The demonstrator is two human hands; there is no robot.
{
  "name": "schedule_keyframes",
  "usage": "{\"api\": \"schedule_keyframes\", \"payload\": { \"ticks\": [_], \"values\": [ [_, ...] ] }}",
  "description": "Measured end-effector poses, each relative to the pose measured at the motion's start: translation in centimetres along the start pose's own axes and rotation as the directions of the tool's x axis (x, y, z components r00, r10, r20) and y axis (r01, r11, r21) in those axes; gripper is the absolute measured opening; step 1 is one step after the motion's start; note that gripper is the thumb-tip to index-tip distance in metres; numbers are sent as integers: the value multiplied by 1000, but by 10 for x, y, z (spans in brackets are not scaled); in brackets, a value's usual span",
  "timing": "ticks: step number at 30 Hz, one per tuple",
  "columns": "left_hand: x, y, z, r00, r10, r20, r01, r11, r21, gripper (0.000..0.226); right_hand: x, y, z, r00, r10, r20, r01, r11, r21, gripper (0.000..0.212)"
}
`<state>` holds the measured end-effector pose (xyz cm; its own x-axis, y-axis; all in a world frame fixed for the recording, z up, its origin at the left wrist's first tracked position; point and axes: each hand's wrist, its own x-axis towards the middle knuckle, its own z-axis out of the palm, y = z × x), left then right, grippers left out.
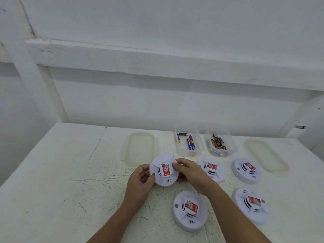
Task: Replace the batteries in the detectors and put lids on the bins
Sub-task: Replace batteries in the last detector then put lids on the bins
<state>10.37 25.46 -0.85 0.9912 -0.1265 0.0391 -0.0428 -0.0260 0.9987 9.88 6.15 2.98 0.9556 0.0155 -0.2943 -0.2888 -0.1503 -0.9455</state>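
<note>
A round white detector (164, 170) with a red label is lifted a little above the table, between both hands. My left hand (141, 179) grips its left rim, thumb on the face. My right hand (188, 170) holds its right side, fingertips by the label. Several more detectors lie face up: one behind my right hand (212, 169), one at the right (245, 170), one near the front (190, 210) and one at front right (250, 205). Two clear open bins hold batteries, the left bin (189, 143) with blue ones, the right bin (219, 144) with black and orange ones.
A translucent lid (140, 149) lies flat left of the bins, and a second lid (266, 156) lies to their right. The white table (70, 172) runs to a white wall with a ledge at the back.
</note>
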Motion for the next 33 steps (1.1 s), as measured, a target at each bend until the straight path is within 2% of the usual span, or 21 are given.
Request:
{"api": "schedule_keyframes", "payload": {
  "ticks": [15,33],
  "values": [
    [-2,4,0,1000,-16,-4,16,1000,5,34,4,16,-9,997,16,79,-14,999,-38,24],
    [-6,7,-1,999,-26,24,26,1000,12,27,1,18,-9,996,5,94,-3,1000,-23,16]
  ]
}}
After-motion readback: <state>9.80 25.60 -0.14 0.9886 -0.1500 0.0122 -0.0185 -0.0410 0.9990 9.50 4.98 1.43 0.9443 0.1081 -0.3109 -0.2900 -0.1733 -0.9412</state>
